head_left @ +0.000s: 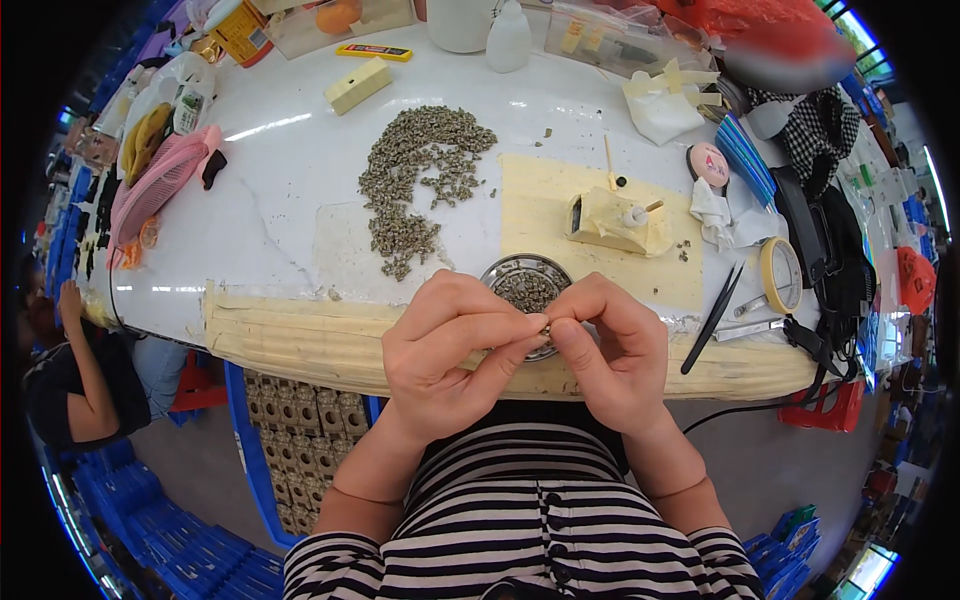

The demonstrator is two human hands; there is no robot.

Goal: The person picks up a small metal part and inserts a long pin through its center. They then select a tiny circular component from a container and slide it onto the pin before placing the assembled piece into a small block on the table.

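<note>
My left hand (pixel 445 355) and my right hand (pixel 618 350) meet fingertip to fingertip at the table's front edge. Between their pinched thumbs and forefingers is a tiny metal part (pixel 546 329), mostly covered by the fingers. Just behind and partly beneath the hands sits a round steel dish (pixel 497 270) holding many small grey-brown metal parts (pixel 528 290). Farther back to the left, a large loose pile of similar metal parts (pixel 410 150) is spread over the white table.
Right of the dish, a taped block (pixel 605 222) stands on yellowish paper (pixel 530 190). Black tweezers (pixel 712 318) and a tape roll (pixel 781 275) lie farther right. A pink fan-like object (pixel 165 190) is at left. Below the table, a blue crate (pixel 245 430) holds metal castings; another person (pixel 95 380) sits left.
</note>
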